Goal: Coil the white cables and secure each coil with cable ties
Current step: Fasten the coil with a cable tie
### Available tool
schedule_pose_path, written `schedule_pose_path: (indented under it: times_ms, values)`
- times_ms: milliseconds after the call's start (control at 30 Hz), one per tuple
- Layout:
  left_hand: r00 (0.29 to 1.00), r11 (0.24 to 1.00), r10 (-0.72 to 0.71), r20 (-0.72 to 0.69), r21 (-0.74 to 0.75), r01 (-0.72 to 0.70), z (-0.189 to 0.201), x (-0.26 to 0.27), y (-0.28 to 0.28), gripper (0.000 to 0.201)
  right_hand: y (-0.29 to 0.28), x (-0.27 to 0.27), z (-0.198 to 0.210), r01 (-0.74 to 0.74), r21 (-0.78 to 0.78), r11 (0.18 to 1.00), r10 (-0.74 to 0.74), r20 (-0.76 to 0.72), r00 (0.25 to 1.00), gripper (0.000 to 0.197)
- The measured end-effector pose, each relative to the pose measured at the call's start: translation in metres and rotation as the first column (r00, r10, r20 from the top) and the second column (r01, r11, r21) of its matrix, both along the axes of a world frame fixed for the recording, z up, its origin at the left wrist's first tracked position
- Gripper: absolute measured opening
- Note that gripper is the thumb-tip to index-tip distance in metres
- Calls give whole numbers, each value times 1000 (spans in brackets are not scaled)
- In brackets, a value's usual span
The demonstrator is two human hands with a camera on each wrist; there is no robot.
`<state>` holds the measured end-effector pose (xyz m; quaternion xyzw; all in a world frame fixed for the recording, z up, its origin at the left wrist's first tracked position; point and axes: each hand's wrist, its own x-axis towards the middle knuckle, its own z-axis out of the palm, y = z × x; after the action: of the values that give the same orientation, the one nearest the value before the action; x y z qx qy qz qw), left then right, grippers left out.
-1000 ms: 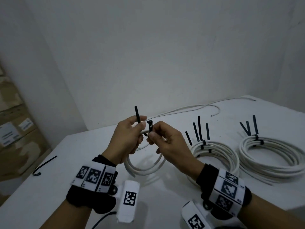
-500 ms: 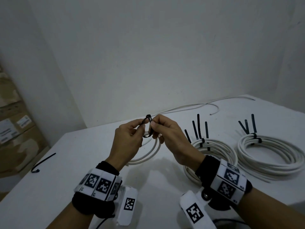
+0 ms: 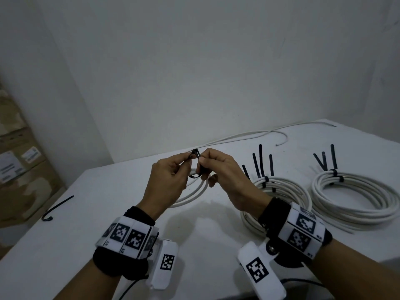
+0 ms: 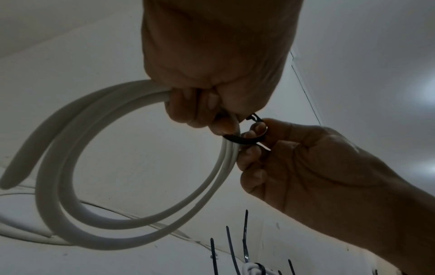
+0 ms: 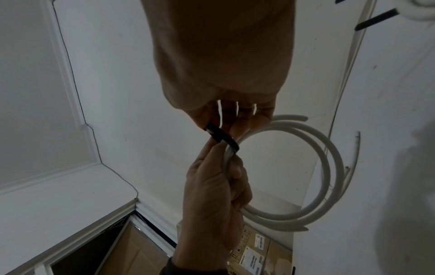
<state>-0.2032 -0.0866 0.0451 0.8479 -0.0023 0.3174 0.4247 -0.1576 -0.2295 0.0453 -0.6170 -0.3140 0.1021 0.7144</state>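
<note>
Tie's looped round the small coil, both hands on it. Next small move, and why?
Probably pull the tail through the head to cinch it. The black tie wraps the small coil as a loose loop. The right hand pinches it near the head; the left hand pinches its other side and holds the strands. The two coils on the table are already tied.
</note>
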Motion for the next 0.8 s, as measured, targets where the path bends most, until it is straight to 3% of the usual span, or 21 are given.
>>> schedule_pose_path:
  times_ms: [200, 467, 700, 800]
  values:
    - [1000, 997, -10, 14, 81, 8, 1, 0, -2, 21, -2, 1, 4, -3, -11, 1000, 2, -52, 999, 26]
    - [1000, 988, -23, 11, 153, 21, -4, -1, -2, 21, -9, 4, 2, -79, -142, 987, 59, -142, 988, 24]
    - [1000, 989, -10, -16, 145, 13, -2, -2, -4, 26, -12, 5, 5, -38, -275, 961, 7, -113, 994, 14]
    - [999, 989, -22, -43, 146, 29, 3, -3, -5, 22, -16, 9, 8, 21, -188, 982, -24, -15, 1000, 12]
